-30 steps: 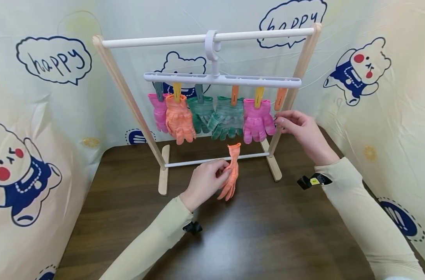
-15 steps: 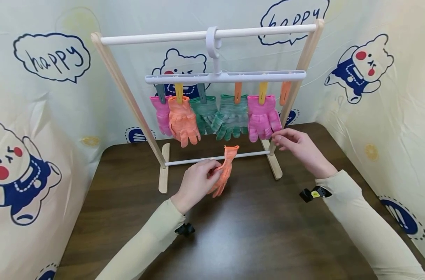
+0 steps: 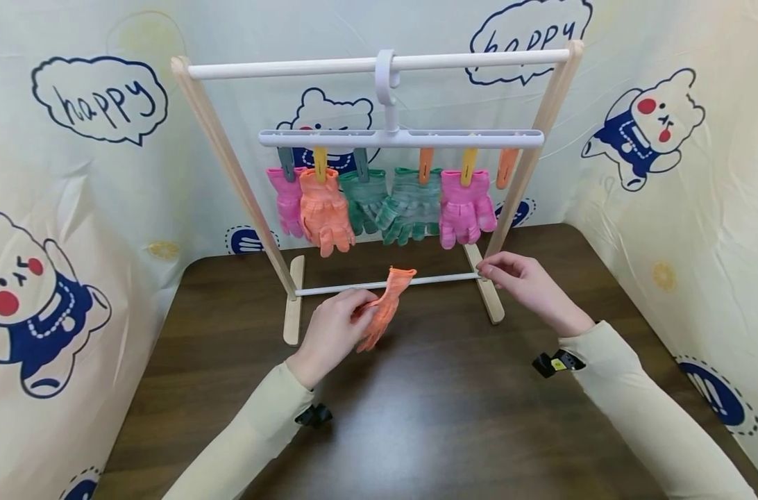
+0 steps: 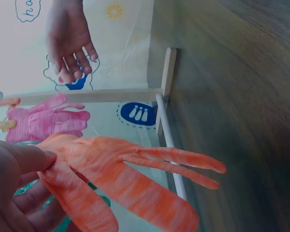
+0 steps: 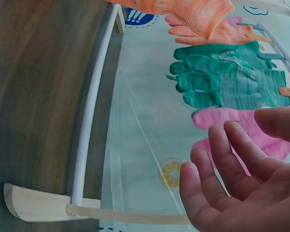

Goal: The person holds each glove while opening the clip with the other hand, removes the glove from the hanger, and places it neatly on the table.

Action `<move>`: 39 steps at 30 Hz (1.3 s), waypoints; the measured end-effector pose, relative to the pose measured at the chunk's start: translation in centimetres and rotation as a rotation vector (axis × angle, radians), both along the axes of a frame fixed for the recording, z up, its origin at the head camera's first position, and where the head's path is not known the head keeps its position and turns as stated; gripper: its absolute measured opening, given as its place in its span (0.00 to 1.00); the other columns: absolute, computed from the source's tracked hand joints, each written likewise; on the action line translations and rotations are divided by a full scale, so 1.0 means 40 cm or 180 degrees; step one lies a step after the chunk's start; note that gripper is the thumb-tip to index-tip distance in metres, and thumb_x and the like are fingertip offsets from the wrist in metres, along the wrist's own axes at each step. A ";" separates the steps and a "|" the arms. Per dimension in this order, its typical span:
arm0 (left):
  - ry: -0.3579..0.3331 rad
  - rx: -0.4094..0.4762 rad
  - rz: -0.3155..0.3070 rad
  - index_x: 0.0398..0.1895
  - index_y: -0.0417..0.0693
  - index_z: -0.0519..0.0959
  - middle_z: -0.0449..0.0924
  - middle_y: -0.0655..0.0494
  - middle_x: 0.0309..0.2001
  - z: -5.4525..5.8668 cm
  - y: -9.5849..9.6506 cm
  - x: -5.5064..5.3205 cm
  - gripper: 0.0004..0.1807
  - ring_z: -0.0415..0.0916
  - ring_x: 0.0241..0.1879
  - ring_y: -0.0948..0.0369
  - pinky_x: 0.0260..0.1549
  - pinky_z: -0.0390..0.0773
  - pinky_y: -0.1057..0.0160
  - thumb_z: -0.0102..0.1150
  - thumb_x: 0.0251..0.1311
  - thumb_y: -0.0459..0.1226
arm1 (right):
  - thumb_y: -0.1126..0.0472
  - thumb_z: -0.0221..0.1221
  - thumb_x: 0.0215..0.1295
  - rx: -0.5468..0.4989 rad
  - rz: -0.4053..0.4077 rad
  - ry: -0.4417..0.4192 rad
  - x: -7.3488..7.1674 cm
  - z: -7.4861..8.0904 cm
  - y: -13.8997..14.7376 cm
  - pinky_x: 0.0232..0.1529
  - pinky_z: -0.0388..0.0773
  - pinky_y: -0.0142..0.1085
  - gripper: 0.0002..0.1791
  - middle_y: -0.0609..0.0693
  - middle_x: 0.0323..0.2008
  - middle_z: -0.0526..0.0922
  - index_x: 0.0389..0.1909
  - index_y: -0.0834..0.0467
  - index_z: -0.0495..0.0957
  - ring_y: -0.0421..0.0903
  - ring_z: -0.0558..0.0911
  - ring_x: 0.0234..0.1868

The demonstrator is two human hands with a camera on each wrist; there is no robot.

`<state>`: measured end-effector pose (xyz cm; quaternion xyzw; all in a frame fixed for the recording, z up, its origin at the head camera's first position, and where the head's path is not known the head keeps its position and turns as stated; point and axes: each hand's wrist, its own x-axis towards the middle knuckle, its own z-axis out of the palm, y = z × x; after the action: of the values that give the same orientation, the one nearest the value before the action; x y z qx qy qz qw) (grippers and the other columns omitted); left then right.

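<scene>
My left hand pinches an orange knit glove at its side, cuff up and fingers hanging, in front of the rack. In the left wrist view the glove spreads out past the thumb. Nothing is in my right hand, which is near the rack's right foot; the right wrist view shows its fingers loosely bent. From a white hanger, clothespins hold a pink glove, an orange glove, two green gloves and another pink glove. An orange clothespin at the right end holds nothing.
A wooden rack with a white top rod carries the hanger. Its lower rod and wooden feet stand on a dark wooden table. Printed cloth surrounds the table at the back and sides.
My right hand has come down from beside the right-end clothespin to near the rack's right foot. The left hand has drifted left with the orange glove, which now tilts more.
</scene>
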<state>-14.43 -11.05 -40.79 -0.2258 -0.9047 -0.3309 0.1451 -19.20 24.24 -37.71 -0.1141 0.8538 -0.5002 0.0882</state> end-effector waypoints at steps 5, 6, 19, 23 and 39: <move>0.0008 -0.0035 0.0069 0.44 0.48 0.87 0.86 0.55 0.40 0.000 -0.021 0.006 0.05 0.80 0.33 0.59 0.35 0.81 0.55 0.69 0.66 0.34 | 0.53 0.57 0.79 0.0193 -0.0073 0.0224 0.012 -0.020 -0.010 0.51 0.77 0.33 0.20 0.60 0.55 0.84 0.59 0.63 0.80 0.50 0.81 0.53; -0.0002 -0.0031 0.0082 0.44 0.48 0.87 0.86 0.55 0.40 -0.001 -0.025 0.007 0.06 0.80 0.33 0.59 0.35 0.81 0.55 0.69 0.66 0.34 | 0.53 0.57 0.79 0.0236 -0.0078 0.0287 0.014 -0.025 -0.013 0.52 0.77 0.35 0.19 0.60 0.54 0.85 0.58 0.63 0.81 0.51 0.81 0.52; -0.0108 0.0018 0.0325 0.43 0.46 0.87 0.84 0.54 0.36 -0.020 -0.091 0.023 0.05 0.76 0.32 0.60 0.31 0.78 0.57 0.68 0.66 0.31 | 0.55 0.58 0.79 0.0491 -0.0030 0.0557 0.042 -0.072 -0.050 0.50 0.82 0.47 0.17 0.58 0.50 0.87 0.57 0.62 0.81 0.55 0.85 0.48; -0.0128 -0.0043 0.0420 0.44 0.47 0.87 0.84 0.54 0.36 -0.029 -0.109 0.026 0.05 0.76 0.32 0.59 0.31 0.77 0.56 0.68 0.66 0.32 | 0.56 0.59 0.78 0.0472 0.0001 0.0693 0.049 -0.086 -0.065 0.51 0.82 0.49 0.15 0.56 0.48 0.88 0.54 0.62 0.82 0.54 0.86 0.48; -0.0242 -0.0117 0.0596 0.46 0.43 0.86 0.86 0.49 0.37 -0.028 -0.191 0.047 0.07 0.77 0.29 0.57 0.31 0.82 0.54 0.65 0.67 0.31 | 0.59 0.61 0.76 0.0447 0.0139 0.0798 0.060 -0.114 -0.083 0.44 0.81 0.42 0.10 0.53 0.42 0.86 0.50 0.61 0.84 0.49 0.84 0.42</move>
<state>-12.54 -18.67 -41.90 -0.1301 -0.9326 -0.3075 0.1367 -16.80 20.93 -42.28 -0.1879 0.8883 -0.4190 -0.0006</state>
